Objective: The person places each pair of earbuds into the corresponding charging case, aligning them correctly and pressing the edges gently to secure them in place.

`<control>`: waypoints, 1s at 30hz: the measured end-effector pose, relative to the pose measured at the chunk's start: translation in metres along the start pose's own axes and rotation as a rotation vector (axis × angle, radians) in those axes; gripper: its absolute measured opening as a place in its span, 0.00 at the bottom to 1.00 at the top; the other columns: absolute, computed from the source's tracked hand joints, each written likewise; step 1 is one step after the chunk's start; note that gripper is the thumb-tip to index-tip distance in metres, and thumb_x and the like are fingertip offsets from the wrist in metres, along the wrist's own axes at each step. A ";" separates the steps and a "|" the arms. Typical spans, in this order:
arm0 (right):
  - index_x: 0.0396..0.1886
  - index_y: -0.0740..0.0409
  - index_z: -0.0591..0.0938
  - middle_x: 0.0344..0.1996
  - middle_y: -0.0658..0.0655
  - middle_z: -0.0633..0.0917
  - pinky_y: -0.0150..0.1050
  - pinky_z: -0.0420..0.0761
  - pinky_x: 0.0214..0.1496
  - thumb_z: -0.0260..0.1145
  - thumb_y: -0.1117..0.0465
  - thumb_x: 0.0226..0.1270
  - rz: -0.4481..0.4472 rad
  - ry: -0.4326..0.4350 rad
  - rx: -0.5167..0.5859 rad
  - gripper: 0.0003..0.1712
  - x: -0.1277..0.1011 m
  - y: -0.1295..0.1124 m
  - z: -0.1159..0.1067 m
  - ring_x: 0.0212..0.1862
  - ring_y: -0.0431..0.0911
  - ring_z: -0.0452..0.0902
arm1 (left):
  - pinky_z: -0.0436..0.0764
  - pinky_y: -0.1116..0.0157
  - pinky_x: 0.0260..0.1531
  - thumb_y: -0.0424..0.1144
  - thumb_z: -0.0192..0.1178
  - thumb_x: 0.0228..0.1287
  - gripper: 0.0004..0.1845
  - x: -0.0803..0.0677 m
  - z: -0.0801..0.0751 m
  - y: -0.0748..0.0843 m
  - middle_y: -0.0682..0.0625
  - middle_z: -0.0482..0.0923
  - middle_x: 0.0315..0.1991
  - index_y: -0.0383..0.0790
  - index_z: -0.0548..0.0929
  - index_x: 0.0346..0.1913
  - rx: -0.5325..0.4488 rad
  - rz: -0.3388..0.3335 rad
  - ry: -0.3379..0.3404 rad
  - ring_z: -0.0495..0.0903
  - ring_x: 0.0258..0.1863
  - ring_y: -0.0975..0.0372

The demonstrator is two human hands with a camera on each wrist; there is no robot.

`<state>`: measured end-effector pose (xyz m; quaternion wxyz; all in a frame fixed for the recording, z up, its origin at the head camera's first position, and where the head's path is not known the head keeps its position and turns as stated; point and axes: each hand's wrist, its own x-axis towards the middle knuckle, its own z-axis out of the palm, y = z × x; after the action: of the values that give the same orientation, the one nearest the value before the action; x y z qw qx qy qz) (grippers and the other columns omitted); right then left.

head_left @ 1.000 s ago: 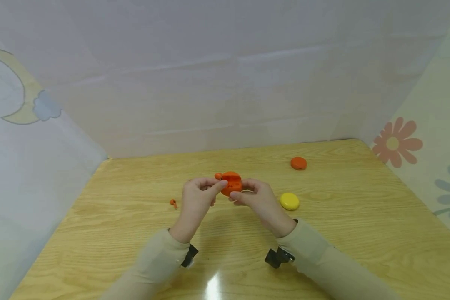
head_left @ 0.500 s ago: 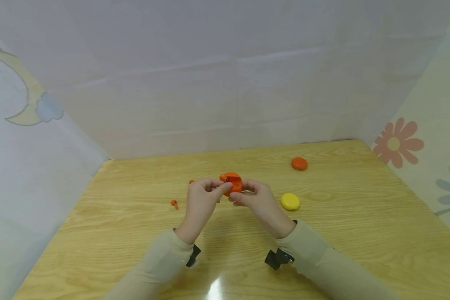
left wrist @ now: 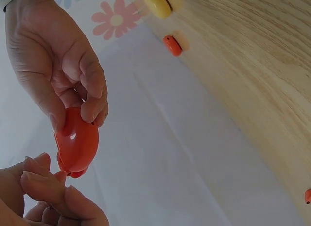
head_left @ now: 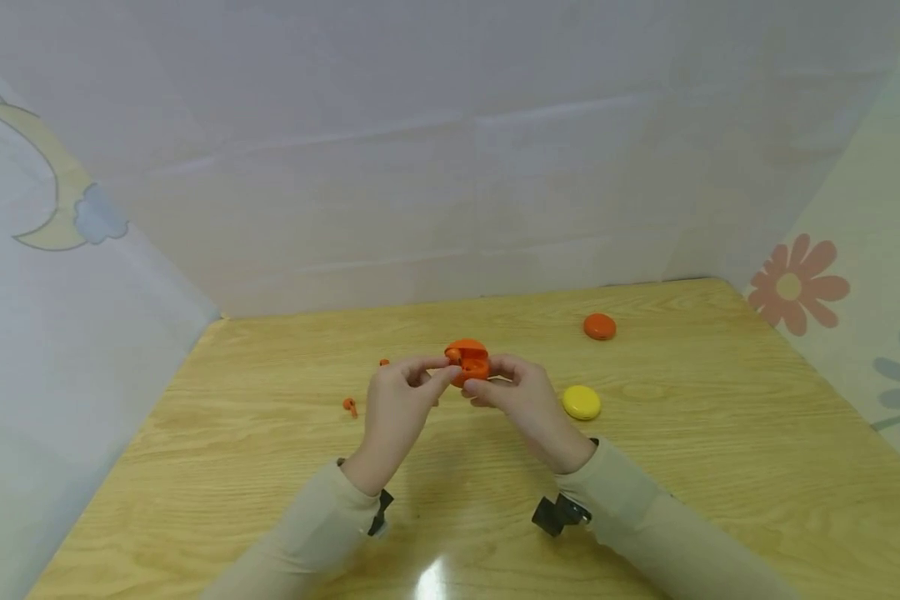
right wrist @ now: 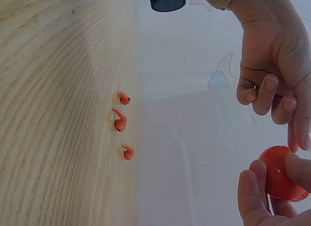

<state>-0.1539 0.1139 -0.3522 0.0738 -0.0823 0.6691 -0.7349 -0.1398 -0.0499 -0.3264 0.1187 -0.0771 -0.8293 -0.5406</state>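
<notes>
Both hands meet above the middle of the wooden table (head_left: 270, 467). My right hand (head_left: 483, 385) grips a small round orange earbud case (head_left: 471, 367) with its lid up. In the left wrist view the case (left wrist: 77, 143) sits between the right thumb and fingers. My left hand (head_left: 441, 371) pinches a tiny orange earbud (head_left: 453, 355) at the case's left edge. The right wrist view shows the left hand (right wrist: 272, 65) just above the case (right wrist: 279, 172).
A yellow round case (head_left: 581, 402) lies just right of my right hand, and a shut orange case (head_left: 599, 326) lies farther back. Loose orange earbuds (head_left: 348, 406) (head_left: 383, 362) lie left of the hands. Fabric walls enclose the table on three sides.
My left hand has carried the pinched earbud rightward, up to the open case. Both hands shifted slightly right, uncovering an earbud on the table behind the left hand.
</notes>
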 end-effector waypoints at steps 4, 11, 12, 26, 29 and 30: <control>0.52 0.74 0.77 0.47 0.63 0.81 0.42 0.81 0.50 0.65 0.69 0.67 0.001 0.005 -0.010 0.17 0.000 0.000 0.000 0.44 0.48 0.82 | 0.61 0.70 0.13 0.40 0.69 0.61 0.12 0.001 -0.002 -0.001 0.50 0.75 0.17 0.36 0.88 0.44 0.014 -0.010 0.025 0.66 0.14 0.63; 0.51 0.73 0.78 0.47 0.63 0.80 0.42 0.81 0.50 0.65 0.69 0.66 0.000 -0.006 -0.007 0.16 -0.001 0.000 0.000 0.44 0.48 0.81 | 0.64 0.70 0.15 0.42 0.68 0.62 0.12 0.007 -0.002 -0.001 0.52 0.75 0.18 0.37 0.89 0.41 -0.024 -0.048 0.014 0.71 0.18 0.61; 0.51 0.74 0.78 0.47 0.63 0.80 0.43 0.81 0.50 0.65 0.69 0.66 -0.006 -0.007 -0.008 0.16 -0.002 0.000 0.000 0.44 0.48 0.81 | 0.64 0.70 0.15 0.42 0.68 0.62 0.12 0.008 -0.001 -0.002 0.53 0.75 0.18 0.37 0.89 0.41 -0.027 -0.054 0.011 0.72 0.19 0.61; 0.52 0.72 0.78 0.46 0.63 0.81 0.42 0.81 0.49 0.65 0.69 0.66 -0.004 -0.001 -0.009 0.16 -0.002 -0.001 -0.001 0.43 0.48 0.82 | 0.61 0.71 0.13 0.40 0.68 0.62 0.11 0.006 -0.009 -0.009 0.52 0.74 0.18 0.36 0.89 0.40 -0.034 -0.084 0.013 0.68 0.16 0.63; 0.52 0.73 0.77 0.46 0.63 0.81 0.42 0.81 0.49 0.65 0.69 0.66 -0.008 -0.006 -0.006 0.16 -0.001 0.000 -0.002 0.42 0.48 0.82 | 0.59 0.71 0.12 0.40 0.67 0.63 0.11 0.007 -0.015 -0.013 0.52 0.74 0.17 0.35 0.88 0.41 -0.019 -0.101 0.019 0.65 0.14 0.63; 0.52 0.73 0.77 0.46 0.63 0.80 0.42 0.81 0.50 0.65 0.69 0.66 -0.010 -0.008 -0.006 0.17 -0.001 0.000 -0.003 0.42 0.48 0.82 | 0.59 0.71 0.12 0.40 0.67 0.63 0.11 0.008 -0.017 -0.014 0.52 0.74 0.17 0.35 0.88 0.41 -0.013 -0.106 0.021 0.64 0.13 0.64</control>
<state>-0.1532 0.1168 -0.3525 0.0726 -0.0889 0.6704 -0.7331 -0.1489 -0.0712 -0.3303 0.0983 -0.0283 -0.8275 -0.5521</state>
